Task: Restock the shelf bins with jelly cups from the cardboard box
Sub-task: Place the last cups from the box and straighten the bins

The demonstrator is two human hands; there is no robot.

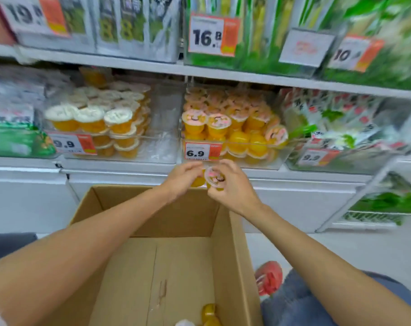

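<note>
Both hands are raised over the far edge of the open cardboard box (pixel 152 267), just below the clear shelf bin (pixel 232 147) of pink-lidded orange jelly cups. My right hand (pixel 232 189) grips a pink-lidded jelly cup (pixel 214 177), its lid facing me. My left hand (pixel 183 178) curls round a second orange cup (pixel 198 182), mostly hidden by its fingers. A few jelly cups (pixel 209 314) lie at the box's near bottom edge. A second bin (pixel 162 128) to the left holds white-lidded orange cups on its left side.
Price tags hang on the bin fronts; the pink-lid bin's tag (pixel 202 151) reads 6.9. Snack packets fill neighbouring bins and the upper shelf (pixel 223 72). A white base cabinet (pixel 294 196) stands behind the box. My knee in jeans and a red shoe (pixel 269 277) are right of the box.
</note>
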